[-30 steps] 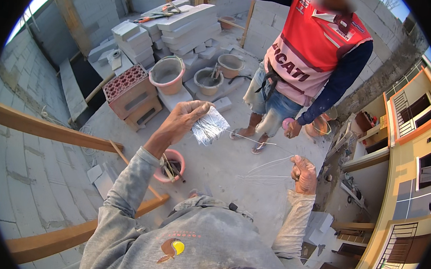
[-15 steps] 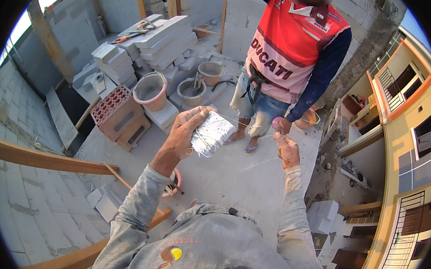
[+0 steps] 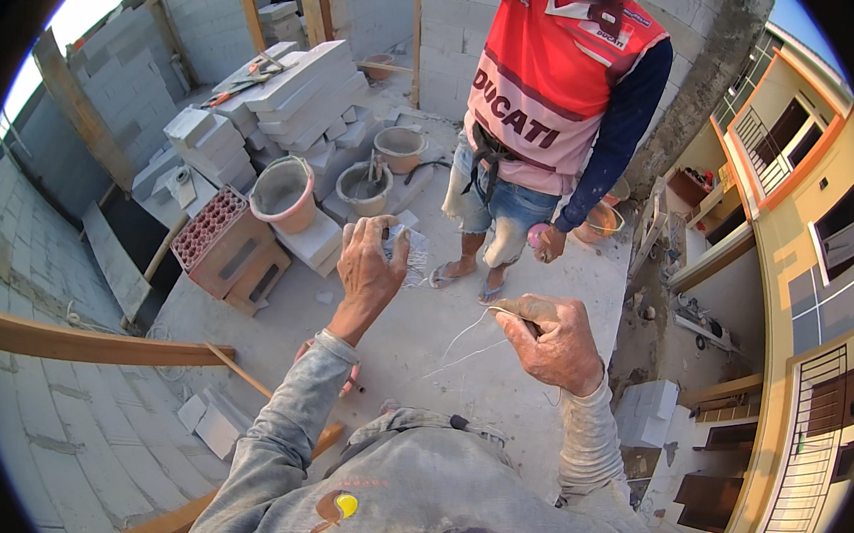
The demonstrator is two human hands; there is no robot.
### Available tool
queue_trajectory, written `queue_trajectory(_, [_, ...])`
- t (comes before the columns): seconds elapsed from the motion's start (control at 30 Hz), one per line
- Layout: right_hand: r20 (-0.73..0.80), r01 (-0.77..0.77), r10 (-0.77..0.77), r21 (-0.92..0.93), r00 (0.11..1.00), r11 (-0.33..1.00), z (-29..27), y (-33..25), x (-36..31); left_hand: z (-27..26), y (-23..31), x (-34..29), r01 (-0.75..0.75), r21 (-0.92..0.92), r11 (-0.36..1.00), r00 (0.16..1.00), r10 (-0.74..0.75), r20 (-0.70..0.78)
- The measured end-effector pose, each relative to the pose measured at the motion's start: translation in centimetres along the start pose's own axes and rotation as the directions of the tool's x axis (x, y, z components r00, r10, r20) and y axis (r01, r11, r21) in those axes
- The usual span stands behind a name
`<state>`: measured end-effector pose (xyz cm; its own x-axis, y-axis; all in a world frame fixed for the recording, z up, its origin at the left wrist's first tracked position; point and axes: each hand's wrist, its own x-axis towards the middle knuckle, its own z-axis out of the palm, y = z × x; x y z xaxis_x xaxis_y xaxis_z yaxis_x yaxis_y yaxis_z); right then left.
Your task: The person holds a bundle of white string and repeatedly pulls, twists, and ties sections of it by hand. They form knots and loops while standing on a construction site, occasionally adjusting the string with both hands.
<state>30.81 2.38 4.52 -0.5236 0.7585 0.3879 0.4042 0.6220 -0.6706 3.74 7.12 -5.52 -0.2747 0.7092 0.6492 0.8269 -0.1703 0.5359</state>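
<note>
My left hand [image 3: 369,274] is closed on a white block wound with string [image 3: 412,257], gripping it between thumb and fingers. The hand's back faces me and hides part of the block. To the right and a little nearer, my right hand [image 3: 558,343] is pinched on the end of a thin white string [image 3: 472,331]. Loose lengths of that string curl down to the left over the grey floor. Beyond, a co-worker in a red and pink jersey [image 3: 548,97] holds a small round pink thing [image 3: 536,236] in a lowered hand.
Mortar buckets [image 3: 283,195] stand at the far left beside a stack of pale blocks [image 3: 306,90]. A reddish hollow brick [image 3: 214,227] rests on a stand. Timber [image 3: 95,338] crosses the left side. The slab's edge [image 3: 624,310] drops off at right.
My right hand has come back toward me, away from the co-worker's hand. My left hand has turned, so the block shows less. The co-worker's hand with the pink thing stays lowered.
</note>
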Motion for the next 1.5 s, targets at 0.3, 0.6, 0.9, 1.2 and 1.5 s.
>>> queue_trajectory(0.3, [-0.378, -0.169, 0.27, 0.281, 0.886, 0.945, -4.7, 5.1, 5.9, -0.4, 2.6, -2.9, 0.387, -0.482, 0.786, 0.852, -0.106, 0.512])
queue_trajectory(0.6, [-0.246, -0.063, 0.13, 0.263, 0.96, 0.963, 4.6, 5.7, 6.6, 6.5, 4.9, -8.1, 0.938, -0.328, -0.109, 0.329, -0.006, 0.944])
queue_trajectory(0.9, [-0.194, -0.096, 0.059, -0.185, 0.979, 0.978, -6.3, 6.2, 5.6, 5.5, -1.3, -8.0, 0.733, -0.492, 0.469, 0.462, 0.187, 0.867])
queue_trajectory(1.2, [-0.164, -0.239, 0.207, -0.21, 0.964, 0.948, -13.7, -0.1, 4.9, 3.3, -5.6, -2.6, -0.133, -0.362, 0.923, 0.78, 0.322, 0.536])
queue_trajectory(1.5, [-0.295, -0.17, 0.05, -0.397, 0.954, 0.902, -14.5, -0.9, 5.6, 3.0, -6.5, -3.1, 0.204, -0.541, 0.816, 0.661, 0.292, 0.691])
